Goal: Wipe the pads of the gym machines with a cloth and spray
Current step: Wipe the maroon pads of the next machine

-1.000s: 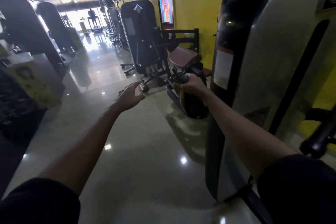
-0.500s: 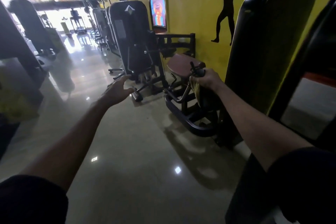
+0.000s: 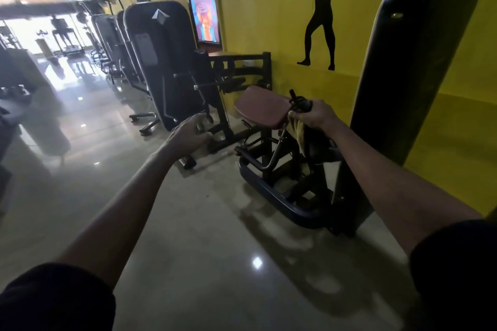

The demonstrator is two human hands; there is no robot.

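Two bare hands out in front, above a glossy grey tiled floor (image 3: 188, 223). Just to the right of the maroon padded seat (image 3: 259, 106) of a black gym machine, and a little nearer, the right hand (image 3: 314, 115), with fingers (image 3: 301, 115) curled tight and clamped on the top of a dark spray bottle (image 3: 316, 146) together with a crumpled yellow cloth (image 3: 297, 131). Cloth hanging down from under the palm, on the seat's side of the bottle; impossible to tell whether touching the seat or not. Dark trigger head of the bottle sticking up above the knuckles, before the seat's right edge.

Well to the left of the seat and slightly lower, the left hand (image 3: 188, 133), in the air, holding nothing, its fingers (image 3: 200, 122) loosely bent and a little apart, somewhat blurred.

Under the seat, a black tubular base frame (image 3: 282, 196) resting on the floor. To the right of the seat, a tall black rounded machine cover (image 3: 419, 62), upright, close to the yellow painted wall (image 3: 269, 8). Left of the seat and further back, another black upright weight-stack cover (image 3: 161, 62) with a pale triangle mark near its top. Directly behind the seat, a low black metal rail (image 3: 242, 62). Higher than the seat on the wall, a bright framed poster (image 3: 205, 13) to the left and a black silhouette figure (image 3: 321, 21) to the right. Black short sleeves (image 3: 53, 298) on both upper arms.
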